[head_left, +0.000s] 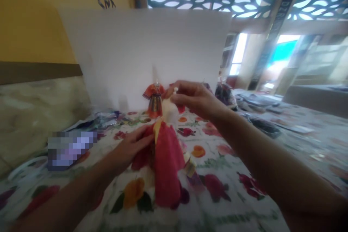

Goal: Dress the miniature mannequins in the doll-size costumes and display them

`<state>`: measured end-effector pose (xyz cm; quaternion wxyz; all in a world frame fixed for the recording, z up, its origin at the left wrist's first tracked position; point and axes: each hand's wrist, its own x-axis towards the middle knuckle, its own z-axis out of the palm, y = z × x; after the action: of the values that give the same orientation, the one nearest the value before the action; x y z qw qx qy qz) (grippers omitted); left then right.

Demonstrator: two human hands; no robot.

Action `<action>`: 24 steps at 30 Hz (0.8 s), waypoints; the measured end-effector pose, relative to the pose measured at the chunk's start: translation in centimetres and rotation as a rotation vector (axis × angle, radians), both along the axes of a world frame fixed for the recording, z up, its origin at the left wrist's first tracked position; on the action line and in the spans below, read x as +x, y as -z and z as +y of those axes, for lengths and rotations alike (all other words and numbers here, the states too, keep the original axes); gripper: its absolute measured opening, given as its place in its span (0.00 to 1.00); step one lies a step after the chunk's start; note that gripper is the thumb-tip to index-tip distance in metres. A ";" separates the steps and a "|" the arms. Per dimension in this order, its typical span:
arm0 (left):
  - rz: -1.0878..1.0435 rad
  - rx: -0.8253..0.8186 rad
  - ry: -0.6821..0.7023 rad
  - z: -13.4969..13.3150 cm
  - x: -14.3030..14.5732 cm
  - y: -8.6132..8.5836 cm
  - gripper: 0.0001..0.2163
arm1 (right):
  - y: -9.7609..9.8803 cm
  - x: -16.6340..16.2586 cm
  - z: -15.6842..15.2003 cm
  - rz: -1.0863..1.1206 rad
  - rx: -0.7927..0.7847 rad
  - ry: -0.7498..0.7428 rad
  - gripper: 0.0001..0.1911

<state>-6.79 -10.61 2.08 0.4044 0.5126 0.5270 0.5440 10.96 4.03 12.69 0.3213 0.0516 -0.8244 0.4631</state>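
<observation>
A small cream-white mannequin (170, 111) stands in front of me, its knob-like top rising past my fingers. My right hand (190, 96) is closed round its upper part. Below, a red-pink doll-sized garment (169, 163) hangs at the mannequin's lower part, with a strip of yellow at its upper left edge. My left hand (137, 145) grips the garment's left side, its fingertips partly hidden by the cloth. Just behind stands another small outfit (155, 98), with an orange-red top and a dark patterned skirt.
A fruit-print tablecloth (119, 195) covers the table. Behind it rises a white board (146, 43). A blurred-out flat object (72, 150) lies left. Dark clothing (225, 94) and plastic-wrapped packets (258, 101) are at the right. A small patterned piece (193, 175) lies beside the garment.
</observation>
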 end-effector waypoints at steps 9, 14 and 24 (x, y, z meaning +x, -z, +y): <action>0.326 0.320 -0.319 -0.9 0.8 -1.1 0.13 | -2.0 -1.1 -2.1 0.094 0.347 0.321 0.14; 0.444 0.313 -0.207 -0.4 0.1 -1.0 0.12 | -0.8 -1.6 -1.8 0.044 0.373 0.383 0.15; 0.550 0.295 -0.448 -0.6 -1.4 -1.3 0.12 | 1.8 -3.1 -0.8 -0.044 0.372 0.334 0.20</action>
<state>-8.18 -11.25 3.39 0.0409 0.5642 0.6310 0.5309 7.81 3.24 10.86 0.3604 -0.0373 -0.8993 0.2448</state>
